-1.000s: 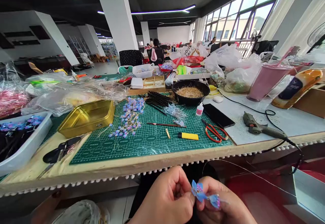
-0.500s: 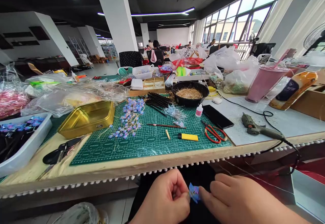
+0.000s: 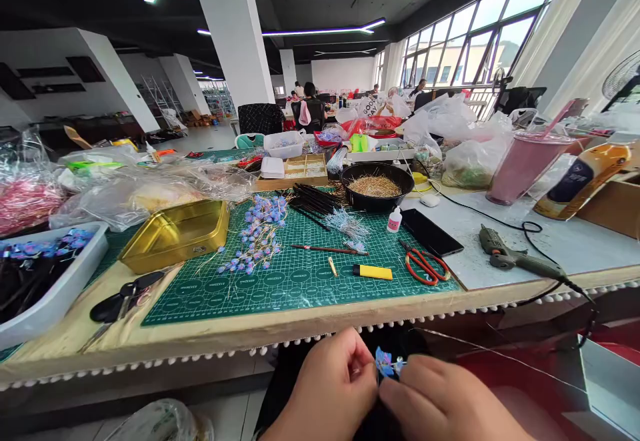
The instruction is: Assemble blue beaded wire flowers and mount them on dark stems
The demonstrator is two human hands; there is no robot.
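Observation:
Just below the table's front edge, my left hand (image 3: 333, 384) is closed in a pinch at the left side of a small blue artificial flower (image 3: 384, 361) with pinkish specks. My right hand (image 3: 435, 394) meets it from the right, its fingers curled and closed. A small pale, shiny bit (image 3: 399, 365) shows between the flower and the right fingers; what those fingers grip is mostly hidden. On the green cutting mat (image 3: 300, 294) lie many blue-purple flowers on thin wire stems (image 3: 260, 227), a yellow lighter (image 3: 373, 272), a thin brush (image 3: 327, 249) and red-handled scissors (image 3: 425, 266).
A gold tin (image 3: 175, 234) and a white tub (image 3: 60, 287) of dark stems stand left. Behind the mat is a black bowl (image 3: 377, 187) of gold wire pieces. A phone (image 3: 431, 231), glue gun (image 3: 520, 257) and pink cup (image 3: 525, 167) are on the right. People sit far back.
My right hand has shifted left and closed around the flower's right side, where its index finger touched before. A pale shiny bit now shows beside the flower. The view has moved slightly.

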